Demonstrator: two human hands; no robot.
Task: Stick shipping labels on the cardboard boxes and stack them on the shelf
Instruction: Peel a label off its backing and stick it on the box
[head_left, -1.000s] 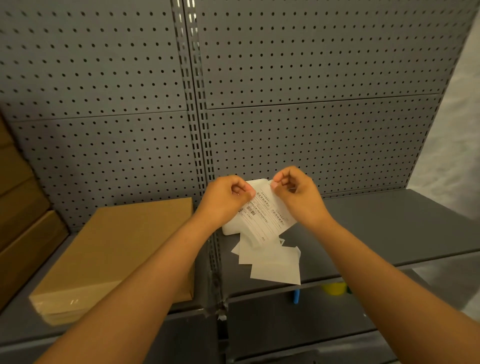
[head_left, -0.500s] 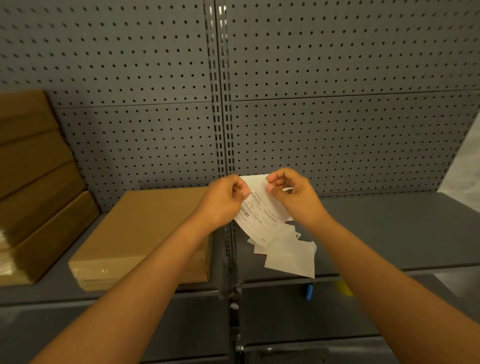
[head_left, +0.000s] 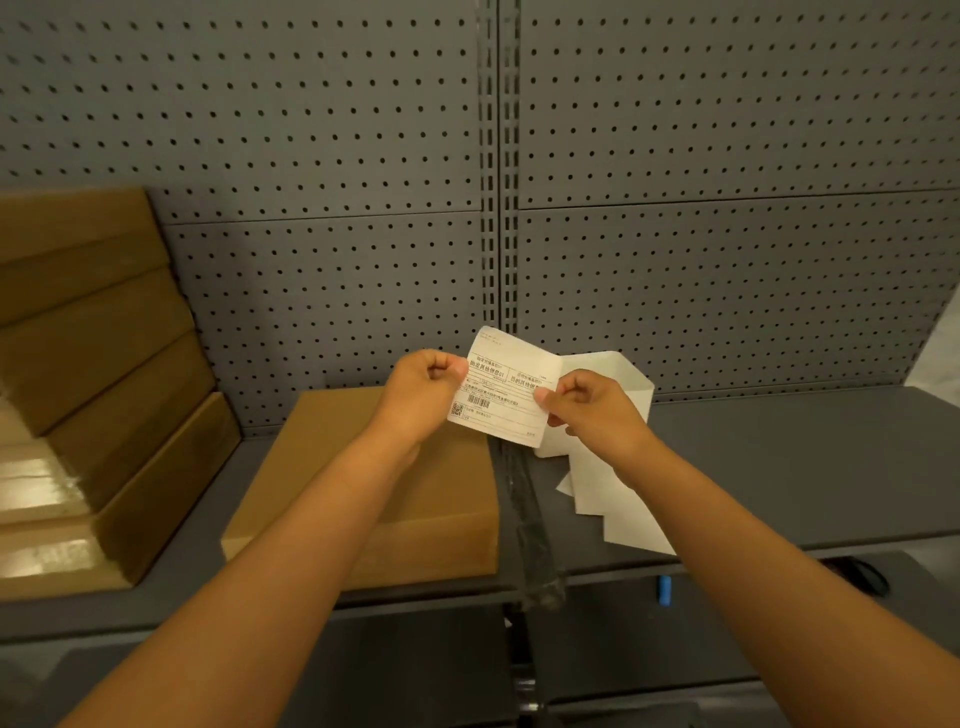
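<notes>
A white shipping label (head_left: 501, 389) with a barcode and printed text is held up over the shelf. My left hand (head_left: 423, 392) pinches its left edge. My right hand (head_left: 592, 408) pinches its right edge together with a blank white backing sheet (head_left: 623, 384) that stands out behind it. Just below my left forearm a flat brown cardboard box (head_left: 322, 467) lies on the grey shelf (head_left: 805, 467). A stepped stack of brown cardboard boxes (head_left: 88, 374) stands at the far left of the shelf.
Several blank white sheets (head_left: 618, 509) lie fanned on the shelf under my right wrist. A grey pegboard wall (head_left: 675, 156) closes the back. A lower shelf (head_left: 675, 639) holds a small blue object (head_left: 665, 590).
The view has swung left, bringing the stacked boxes further into view. My hands have drawn apart and the label now separates from the backing sheet, nearer the flat box.
</notes>
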